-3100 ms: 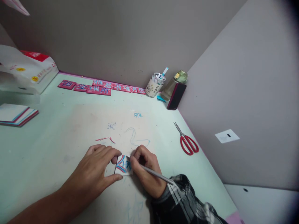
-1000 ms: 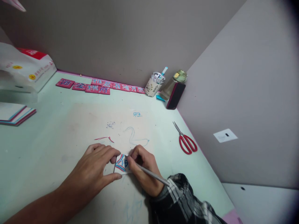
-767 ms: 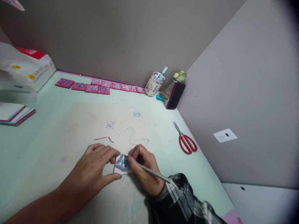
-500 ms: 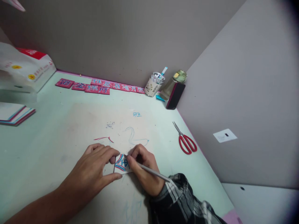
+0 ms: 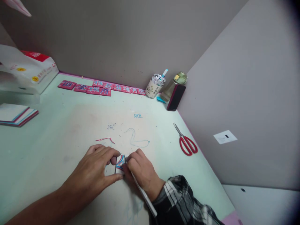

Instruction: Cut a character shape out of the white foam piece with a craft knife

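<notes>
A small white card point(image 5: 119, 171) with red and blue curved lines and blue strokes lies flat on the pale work sheet. My left hand point(image 5: 97, 164) grips its left part, fingers at the top edge and thumb at the bottom. My right hand point(image 5: 140, 170) is closed round a slim silver pen-shaped craft knife point(image 5: 144, 193), whose tip meets the card near its upper edge. That hand hides the card's right part. Just beyond my left hand, a thin red curved strip point(image 5: 104, 139) rests on the sheet.
Red-handled scissors point(image 5: 187, 143) lie at the right. Along the back stand red tiles with blue characters point(image 5: 95, 89), a jar of pens point(image 5: 153, 87), a green bottle point(image 5: 168, 89) and a phone point(image 5: 176, 97). Layered cards point(image 5: 17, 114) and a white bag point(image 5: 35, 70) are at the left.
My right hand has turned, so the craft knife's rear end now points down toward me instead of right. It covers more of the card's blue character. My left hand keeps its hold.
</notes>
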Motion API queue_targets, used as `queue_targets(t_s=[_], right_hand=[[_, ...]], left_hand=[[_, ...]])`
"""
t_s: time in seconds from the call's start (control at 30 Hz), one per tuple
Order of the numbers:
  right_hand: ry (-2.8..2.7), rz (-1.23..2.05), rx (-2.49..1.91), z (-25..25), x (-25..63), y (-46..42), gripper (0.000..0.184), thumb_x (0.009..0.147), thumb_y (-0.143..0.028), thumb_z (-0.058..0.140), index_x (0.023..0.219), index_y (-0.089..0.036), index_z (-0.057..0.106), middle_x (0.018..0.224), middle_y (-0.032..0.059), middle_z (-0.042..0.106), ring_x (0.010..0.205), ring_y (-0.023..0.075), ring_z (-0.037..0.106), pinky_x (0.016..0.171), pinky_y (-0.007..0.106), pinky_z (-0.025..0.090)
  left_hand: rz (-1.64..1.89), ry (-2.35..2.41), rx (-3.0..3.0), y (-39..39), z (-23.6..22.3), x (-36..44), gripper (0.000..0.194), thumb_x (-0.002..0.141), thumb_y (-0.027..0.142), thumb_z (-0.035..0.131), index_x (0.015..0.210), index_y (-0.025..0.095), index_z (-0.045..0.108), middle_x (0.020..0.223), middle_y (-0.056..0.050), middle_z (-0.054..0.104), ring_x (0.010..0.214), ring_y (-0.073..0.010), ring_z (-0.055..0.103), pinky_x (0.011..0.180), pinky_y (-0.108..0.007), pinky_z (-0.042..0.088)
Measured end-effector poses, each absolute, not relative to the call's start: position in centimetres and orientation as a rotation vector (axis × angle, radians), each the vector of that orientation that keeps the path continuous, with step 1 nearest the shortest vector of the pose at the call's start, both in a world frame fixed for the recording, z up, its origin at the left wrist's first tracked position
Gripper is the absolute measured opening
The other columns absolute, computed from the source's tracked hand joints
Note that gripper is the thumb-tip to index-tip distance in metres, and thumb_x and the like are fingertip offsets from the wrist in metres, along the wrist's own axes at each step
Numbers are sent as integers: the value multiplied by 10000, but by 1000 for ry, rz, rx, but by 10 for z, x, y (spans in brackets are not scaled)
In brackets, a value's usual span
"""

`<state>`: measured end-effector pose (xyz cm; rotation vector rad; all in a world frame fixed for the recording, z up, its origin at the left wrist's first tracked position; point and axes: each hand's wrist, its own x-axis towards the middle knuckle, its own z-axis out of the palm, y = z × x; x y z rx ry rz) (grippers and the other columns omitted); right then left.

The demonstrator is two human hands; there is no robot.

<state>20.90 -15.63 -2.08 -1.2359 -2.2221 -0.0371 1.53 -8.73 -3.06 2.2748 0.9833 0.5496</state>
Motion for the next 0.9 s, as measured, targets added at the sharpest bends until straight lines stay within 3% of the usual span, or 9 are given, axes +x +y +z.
queue_targets(t_s=[0.23, 0.33, 0.47, 0.6, 0.73, 0.9], right_hand=[[-2306, -33, -1163, -17, 214, -155, 194, 1015, -65, 463, 898, -211, 515, 753, 27, 556, 696, 203, 452, 648, 321, 399], [-2055, 311, -1285, -11, 216, -153, 186, 995, -131, 526, 845, -230, 476, 770, 10, 556, 710, 177, 492, 655, 292, 420], [-1795, 684, -1401, -4, 218, -154, 175, 958, -214, 575, 814, -229, 477, 804, 7, 573, 736, 161, 521, 667, 284, 426], [-1789, 686, -1389, -4, 218, -154, 164, 944, -222, 567, 808, -232, 476, 792, 4, 558, 742, 166, 513, 677, 296, 421], [-1801, 659, -1392, -5, 218, -154, 139, 931, -211, 570, 824, -234, 483, 803, 8, 565, 741, 167, 520, 676, 294, 429], [-1834, 593, -1406, -4, 217, -156, 134, 921, -206, 577, 831, -232, 481, 793, 1, 566, 736, 163, 521, 666, 283, 433]], left_hand=[[494, 1038, 2250, -88, -25, 16, 302, 702, 379, 866, 893, 238, 680, 795, 11, 622, 868, -249, 569, 843, -396, 457], [412, 1026, 2224, -84, -20, 15, 288, 717, 391, 846, 914, 246, 693, 829, 5, 644, 905, -259, 591, 850, -394, 469], [437, 940, 2217, -73, -12, 12, 232, 914, 453, 640, 1046, 276, 712, 929, -15, 690, 959, -258, 623, 854, -381, 477], [408, 834, 2301, -63, -2, 17, 276, 1019, 362, 471, 1115, 307, 723, 1040, -24, 706, 994, -241, 641, 866, -371, 468], [237, 739, 2395, -58, 6, 26, 260, 1007, 228, 479, 1002, 277, 734, 980, -14, 689, 931, -214, 638, 842, -362, 446], [266, 720, 2416, -57, 5, 27, 227, 1008, 211, 495, 915, 252, 698, 923, -1, 667, 879, -195, 624, 800, -341, 424]])
